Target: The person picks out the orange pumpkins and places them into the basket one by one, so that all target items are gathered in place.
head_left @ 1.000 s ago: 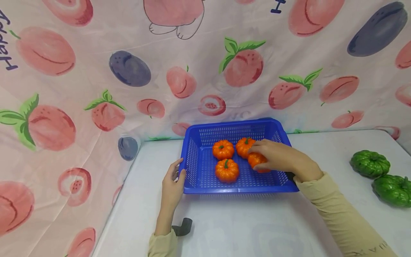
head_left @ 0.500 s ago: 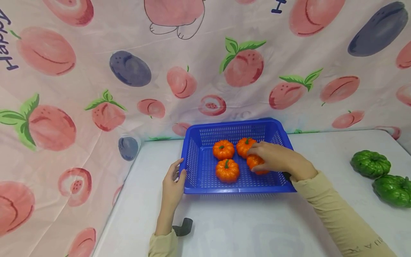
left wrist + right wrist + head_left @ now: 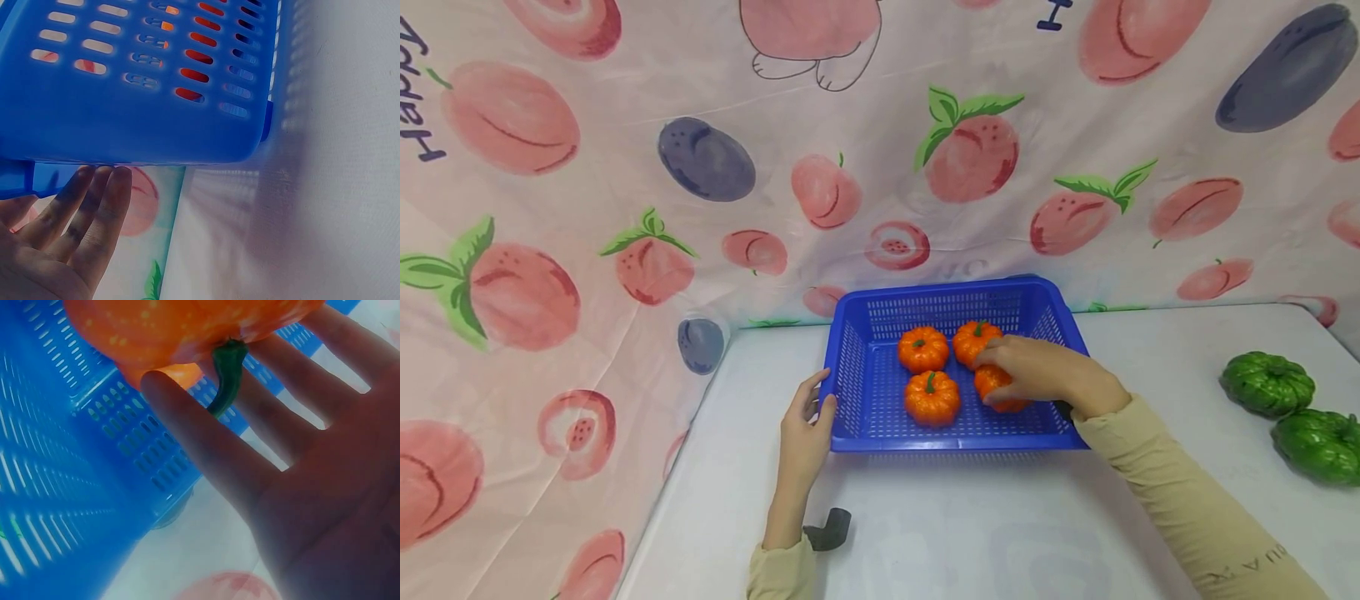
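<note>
A blue plastic basket (image 3: 958, 444) with slotted walls stands on the white table. My left hand (image 3: 803, 437) touches its left side from outside; in the left wrist view the fingers (image 3: 106, 215) reach fairly straight against the basket wall. Inside the basket my right hand (image 3: 1037, 367) holds a small orange pumpkin (image 3: 992, 382), its fingers and thumb around it. In the right wrist view that pumpkin (image 3: 187, 325) shows a green stem beside my thumb. Three more orange pumpkins, one at the back left (image 3: 922, 349), one at the back (image 3: 976, 343) and one in front (image 3: 932, 398), lie close by.
Two green pumpkins, a rear one (image 3: 1267, 383) and a nearer one (image 3: 1318, 444), sit on the table to the right. A black curved piece (image 3: 829, 531) shows by my left wrist. Fruit-patterned cloth (image 3: 850, 108) hangs behind and at the left.
My right hand has shifted slightly left and down in the head view, with the orange pumpkin in its fingers. The left hand and the basket stay in place.
</note>
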Tool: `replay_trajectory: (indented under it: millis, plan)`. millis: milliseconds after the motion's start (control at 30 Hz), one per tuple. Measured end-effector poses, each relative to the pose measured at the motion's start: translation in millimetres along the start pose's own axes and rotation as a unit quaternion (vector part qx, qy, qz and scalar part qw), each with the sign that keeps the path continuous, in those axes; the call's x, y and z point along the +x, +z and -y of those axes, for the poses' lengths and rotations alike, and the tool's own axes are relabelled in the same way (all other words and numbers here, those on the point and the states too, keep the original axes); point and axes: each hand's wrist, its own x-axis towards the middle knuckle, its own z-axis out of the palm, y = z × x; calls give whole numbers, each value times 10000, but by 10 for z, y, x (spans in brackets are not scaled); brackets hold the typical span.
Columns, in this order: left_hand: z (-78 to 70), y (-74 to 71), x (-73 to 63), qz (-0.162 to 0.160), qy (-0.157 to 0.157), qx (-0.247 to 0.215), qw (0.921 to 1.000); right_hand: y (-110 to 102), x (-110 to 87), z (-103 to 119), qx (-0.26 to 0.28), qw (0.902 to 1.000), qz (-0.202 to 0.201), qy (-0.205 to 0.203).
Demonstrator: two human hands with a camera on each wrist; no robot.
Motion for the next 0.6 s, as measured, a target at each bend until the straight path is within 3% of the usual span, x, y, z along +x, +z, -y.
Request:
replay_trajectory:
  millis: [600]
  plan:
    - [-11,9,2,1,-61,37,10000,52,63,4,-48,9997,236,66]
